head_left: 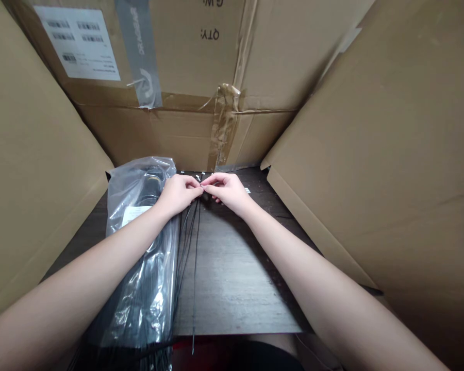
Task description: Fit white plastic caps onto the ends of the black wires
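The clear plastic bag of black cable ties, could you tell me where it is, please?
In the head view, the bag lies left of centre on the tabletop, beside the left hand.

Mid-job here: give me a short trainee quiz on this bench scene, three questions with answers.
1. Is the left hand or the right hand closer to the clear plastic bag?
2. True or false: thin black cable ties run back from where the hands meet.
3. Which flank the dark wood-grain tabletop: (a) cardboard carton flaps, (b) metal shelves, (c) glass panels?

Key: 1 left hand; 2 true; 3 a.
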A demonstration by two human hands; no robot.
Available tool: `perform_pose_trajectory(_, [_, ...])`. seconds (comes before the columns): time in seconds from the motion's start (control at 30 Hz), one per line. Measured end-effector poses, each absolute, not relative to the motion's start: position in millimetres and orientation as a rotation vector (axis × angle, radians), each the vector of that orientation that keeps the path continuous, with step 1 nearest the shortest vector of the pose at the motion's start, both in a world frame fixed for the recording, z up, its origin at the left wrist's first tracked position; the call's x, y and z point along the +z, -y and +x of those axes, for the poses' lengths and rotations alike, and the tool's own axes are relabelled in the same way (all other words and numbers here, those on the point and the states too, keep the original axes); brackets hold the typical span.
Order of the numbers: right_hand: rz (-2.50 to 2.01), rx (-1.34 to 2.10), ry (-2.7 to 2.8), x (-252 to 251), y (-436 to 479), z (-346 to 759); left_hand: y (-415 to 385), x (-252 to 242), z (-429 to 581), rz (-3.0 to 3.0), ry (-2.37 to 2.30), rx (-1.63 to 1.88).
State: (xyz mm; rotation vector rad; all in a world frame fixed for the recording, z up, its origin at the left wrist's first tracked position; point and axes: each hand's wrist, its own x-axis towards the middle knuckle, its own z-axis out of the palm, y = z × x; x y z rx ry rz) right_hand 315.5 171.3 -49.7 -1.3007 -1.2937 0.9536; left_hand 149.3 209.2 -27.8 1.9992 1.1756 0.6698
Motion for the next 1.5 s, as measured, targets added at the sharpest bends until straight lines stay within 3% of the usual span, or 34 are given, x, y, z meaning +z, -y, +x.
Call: perform_pose_trajectory(1.5, [-1.254, 1.034, 1.206, -48.1, -172.7, 320.3, -212.7, -33.7, 150.3, 1.899, -1.051, 0.757])
